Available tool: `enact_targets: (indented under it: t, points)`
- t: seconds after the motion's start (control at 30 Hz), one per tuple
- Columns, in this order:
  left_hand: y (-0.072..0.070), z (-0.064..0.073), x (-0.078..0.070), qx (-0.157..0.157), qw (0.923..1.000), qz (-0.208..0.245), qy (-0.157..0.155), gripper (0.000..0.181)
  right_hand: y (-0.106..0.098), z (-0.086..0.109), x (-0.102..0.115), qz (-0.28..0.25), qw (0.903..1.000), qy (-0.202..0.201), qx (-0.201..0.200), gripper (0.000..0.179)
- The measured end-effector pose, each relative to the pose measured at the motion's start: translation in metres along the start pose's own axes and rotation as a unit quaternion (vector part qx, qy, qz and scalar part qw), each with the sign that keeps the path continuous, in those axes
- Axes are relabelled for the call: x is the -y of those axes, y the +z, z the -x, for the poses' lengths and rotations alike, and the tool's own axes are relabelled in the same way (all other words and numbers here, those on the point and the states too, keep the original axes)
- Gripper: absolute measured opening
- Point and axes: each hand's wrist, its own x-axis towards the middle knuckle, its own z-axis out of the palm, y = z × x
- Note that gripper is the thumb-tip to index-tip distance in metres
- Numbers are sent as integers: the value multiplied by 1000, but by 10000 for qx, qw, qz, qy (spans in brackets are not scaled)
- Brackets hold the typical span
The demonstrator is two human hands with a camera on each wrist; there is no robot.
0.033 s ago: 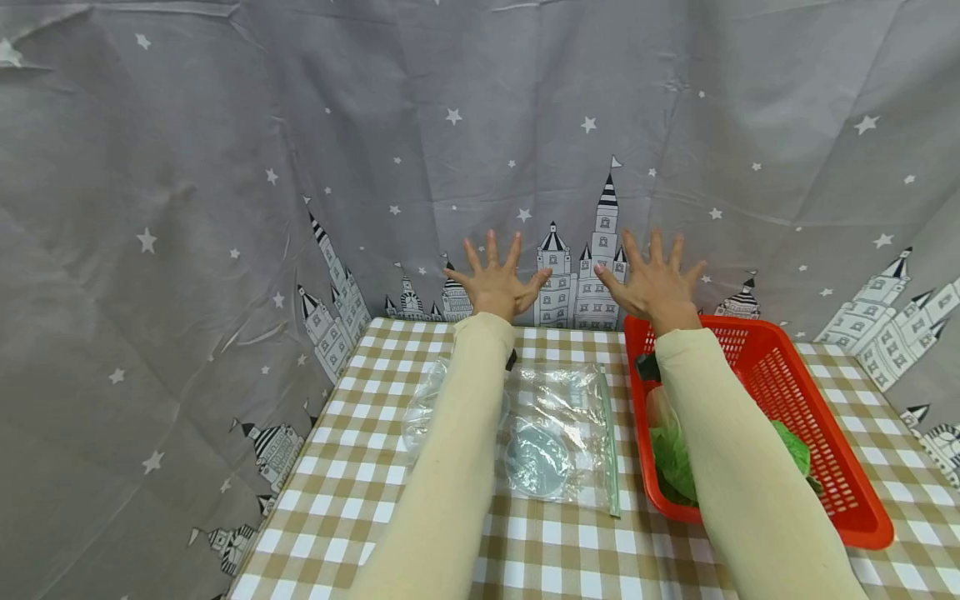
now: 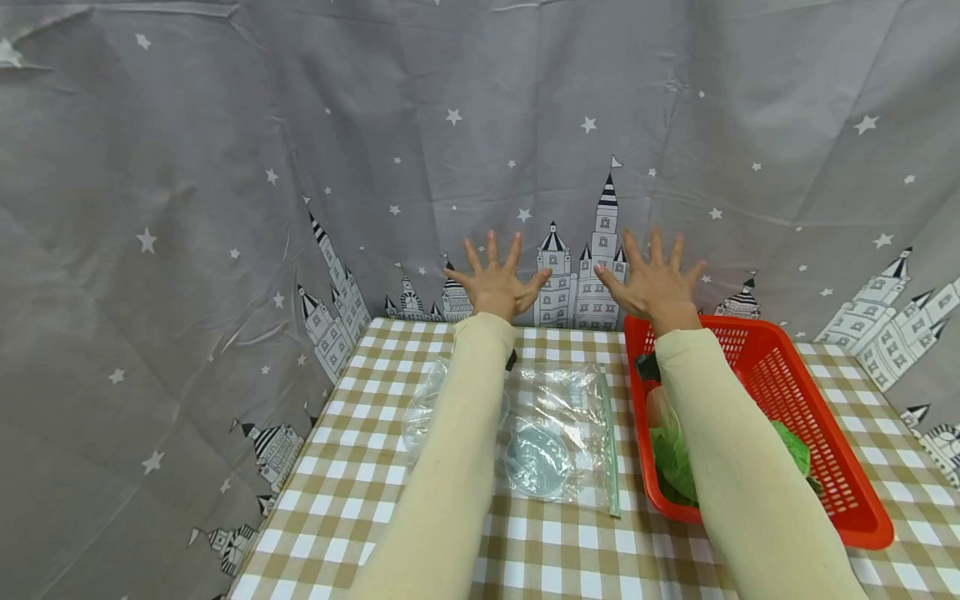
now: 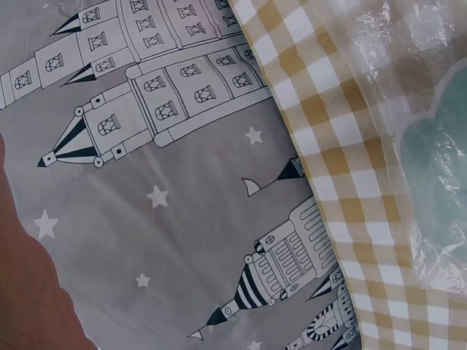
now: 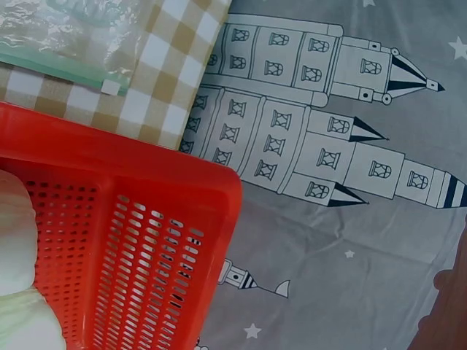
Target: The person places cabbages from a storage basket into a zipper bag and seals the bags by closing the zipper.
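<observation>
Both hands are raised past the table's far edge with fingers spread. My left hand (image 2: 498, 283) holds nothing; only its edge (image 3: 29, 292) enters the left wrist view. Empty as well, my right hand (image 2: 656, 287) is above the far left corner of a red plastic basket (image 2: 795, 392). Green leafy vegetables (image 2: 672, 454) lie in the basket, partly hidden by the right sleeve; their pale stems (image 4: 16, 240) appear in the right wrist view. A clear zip bag (image 2: 592, 442) with a green closure strip lies flat on the table, partly under the left forearm.
Brown-and-white checked cloth (image 2: 330, 517) covers the table. A grey curtain (image 2: 480, 125) printed with stars and castles hangs behind and to the sides. A small black object (image 2: 512, 360) shows beside the left sleeve, and a dark piece (image 2: 647, 367) at the basket's left side.
</observation>
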Motion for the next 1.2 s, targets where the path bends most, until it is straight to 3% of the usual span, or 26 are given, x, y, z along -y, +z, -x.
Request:
enact_targets:
  t: [0.17, 0.3, 0.5, 0.6, 0.73, 0.83, 0.93, 1.07, 1.2]
  points:
    - [-1, 10, -8, -28, 9999, -121, 87, 88, -2, 4, 0, -54, 10000, -33, -30, 90]
    - [15, 22, -30, 106, 9982, -398, 432, 85, -1, 6, -3, -122, 9999, -89, -57, 90]
    - [70, 48, -76, 418, 9916, -657, 1033, 87, 8, 9, -7, -70, 9998, -168, -89, 90]
    - [100, 68, -93, 607, 9914, -433, 1073, 76, 14, 11, -7, 34, 9998, -184, -78, 90]
    - [131, 95, -106, 921, 9889, -408, 1091, 63, 20, 17, -6, 57, 9996, -262, -14, 90]
    - [144, 107, -108, 1002, 9872, -470, 1152, 56, 24, 23, -6, -26, 9993, -370, -39, 89]
    - [149, 111, -103, 1065, 9879, -162, 1114, 43, 28, 29, -6, -110, 9984, -523, -198, 88]
    - [145, 110, -84, 1098, 9861, 698, 1036, 28, 33, 37, -6, -223, 9957, -797, -427, 85]
    - [132, 112, -60, 896, 9742, 1702, 1182, 31, 37, 49, -6, -268, 9916, -1172, -477, 81]
